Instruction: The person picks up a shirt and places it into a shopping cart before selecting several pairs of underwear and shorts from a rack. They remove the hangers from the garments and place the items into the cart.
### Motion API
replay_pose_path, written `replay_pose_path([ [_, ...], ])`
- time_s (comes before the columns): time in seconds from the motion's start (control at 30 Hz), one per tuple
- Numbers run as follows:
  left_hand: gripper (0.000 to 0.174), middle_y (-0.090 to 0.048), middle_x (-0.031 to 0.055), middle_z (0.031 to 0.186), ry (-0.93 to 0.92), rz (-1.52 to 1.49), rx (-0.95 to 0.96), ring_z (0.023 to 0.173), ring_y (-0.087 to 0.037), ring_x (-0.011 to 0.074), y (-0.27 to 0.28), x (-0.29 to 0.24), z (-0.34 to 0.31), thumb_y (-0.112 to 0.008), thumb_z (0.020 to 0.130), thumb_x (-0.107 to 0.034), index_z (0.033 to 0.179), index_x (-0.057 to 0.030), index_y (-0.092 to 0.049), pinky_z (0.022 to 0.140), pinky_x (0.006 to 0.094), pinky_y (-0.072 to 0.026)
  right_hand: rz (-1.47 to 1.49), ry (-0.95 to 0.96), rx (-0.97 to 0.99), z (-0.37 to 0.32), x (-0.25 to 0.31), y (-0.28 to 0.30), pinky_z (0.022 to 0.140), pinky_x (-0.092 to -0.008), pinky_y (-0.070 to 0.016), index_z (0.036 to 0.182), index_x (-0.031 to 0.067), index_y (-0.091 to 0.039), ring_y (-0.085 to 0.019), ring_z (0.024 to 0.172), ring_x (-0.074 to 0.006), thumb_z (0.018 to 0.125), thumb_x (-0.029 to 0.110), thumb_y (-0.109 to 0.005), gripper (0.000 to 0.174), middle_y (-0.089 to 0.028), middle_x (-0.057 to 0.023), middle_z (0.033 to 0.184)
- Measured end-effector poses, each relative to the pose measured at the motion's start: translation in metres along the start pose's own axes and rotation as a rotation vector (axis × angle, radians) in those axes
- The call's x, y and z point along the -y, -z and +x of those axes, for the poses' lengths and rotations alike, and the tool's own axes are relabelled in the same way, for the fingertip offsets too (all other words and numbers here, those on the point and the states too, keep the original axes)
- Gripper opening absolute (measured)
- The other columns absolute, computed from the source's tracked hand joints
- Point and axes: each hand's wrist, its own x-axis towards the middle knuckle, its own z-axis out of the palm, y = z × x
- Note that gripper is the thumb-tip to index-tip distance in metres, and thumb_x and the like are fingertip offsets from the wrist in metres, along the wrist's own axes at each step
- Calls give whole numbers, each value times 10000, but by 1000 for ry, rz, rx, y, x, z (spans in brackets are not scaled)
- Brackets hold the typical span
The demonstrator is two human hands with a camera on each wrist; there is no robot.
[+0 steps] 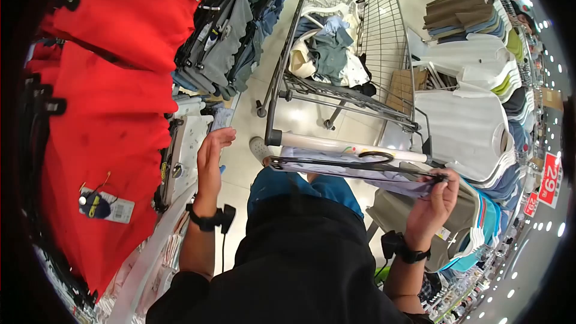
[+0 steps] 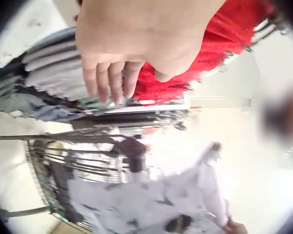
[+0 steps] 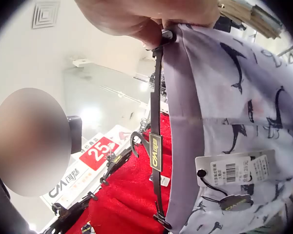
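My right hand (image 1: 435, 207) grips one clip end of a black clip hanger (image 3: 156, 151), thumb and fingers pinching it. From the hanger hangs a pale lavender garment (image 3: 219, 102) with a plain waistband and dark sea-animal print; a white price tag (image 3: 234, 168) dangles from it. In the head view the hanger lies across in front of my waist, just below the cart handle. On the other side, my left hand (image 1: 210, 159) is raised with extended fingers, holding nothing, close to hanging red garments (image 1: 108, 114). The left wrist view shows the printed garment (image 2: 141, 200) below that hand.
A wire shopping cart (image 1: 384, 24) stands ahead, with white hangers and a pile of clothes (image 1: 330, 54) inside. Grey and blue garments (image 1: 222, 36) hang at the left. Racks of white shirts (image 1: 462, 120) line the right, with red price signs (image 1: 549, 180) beyond. Floor tiles show between.
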Motion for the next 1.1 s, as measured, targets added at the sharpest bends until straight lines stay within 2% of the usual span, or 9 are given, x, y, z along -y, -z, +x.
replay_pose_path([
  [0.13, 400, -644, 104, 1005, -341, 1, 101, 931, -601, 195, -39, -84, -16, -415, 1015, -325, 1077, 30, -588, 873, 307, -442, 60, -4, 35, 0, 1, -21, 753, -338, -513, 1043, 9, -502, -589, 808, -181, 948, 193, -582, 222, -597, -115, 955],
  [0.23, 385, -635, 98, 948, -141, 107, 302, 899, -584, 177, -30, -89, -33, -423, 1016, -326, 1051, 29, -571, 855, 291, -434, 129, -24, 56, 3, -1, -28, 764, -332, -509, 1053, 8, -498, -592, 811, -178, 956, 183, -566, 211, -595, -114, 956],
  [0.3, 373, -622, 83, 905, -161, 40, 158, 851, -565, 151, -37, -91, -42, -418, 1021, -333, 1062, 23, -523, 810, 280, -437, 196, -79, 116, 9, -6, -28, 779, -334, -504, 1077, 3, -486, -599, 832, -179, 970, 167, -534, 202, -605, -112, 946],
  [0.4, 384, -596, 68, 869, -117, -94, -53, 800, -536, 117, -52, -113, -50, -392, 1027, -362, 1044, 8, -490, 756, 251, -432, 145, -145, 309, 26, -4, -24, 785, -331, -521, 1067, -17, -526, -641, 844, -195, 981, 266, -528, 296, -633, -114, 921],
  [0.47, 366, -547, 73, 853, -183, -61, -70, 769, -508, 127, -60, -123, -49, -398, 1028, -348, 1037, 9, -480, 728, 258, -420, 63, -152, 434, 37, -7, -18, 790, -330, -531, 1049, -30, -555, -663, 846, -208, 977, 331, -530, 369, -646, -119, 910],
  [0.67, 387, -481, 41, 789, -311, 31, -212, 699, -431, 94, -112, -155, -40, -431, 1014, -379, 948, -1, -478, 643, 225, -349, 142, -176, 510, 80, -6, 10, 788, -329, -541, 990, -58, -621, -687, 828, -224, 954, 424, -538, 491, -671, -141, 935],
  [0.8, 397, -483, 43, 758, -342, 68, -223, 680, -439, 94, -152, -172, -31, -439, 1007, -394, 907, -11, -475, 626, 225, -348, 113, -163, 478, 108, -11, 36, 739, -358, -544, 933, -66, -610, -678, 729, -241, 930, 444, -553, 513, -670, -162, 850],
  [0.97, 440, -521, 58, 711, -426, 93, -167, 612, -456, 98, -198, -187, -28, -472, 979, -435, 834, -20, -474, 556, 237, -337, 186, -175, 451, 152, -23, 71, 658, -312, -517, 894, -47, -617, -664, 665, -226, 964, 381, -528, 443, -671, -162, 765],
  [1.1, 421, -527, 48, 712, -509, 174, -65, 604, -473, 101, -220, -194, -26, -504, 965, -417, 914, 0, -529, 535, 244, -347, 359, -229, 399, 178, -30, 85, 648, -308, -525, 884, -40, -609, -664, 650, -215, 963, 378, -531, 432, -678, -165, 773],
])
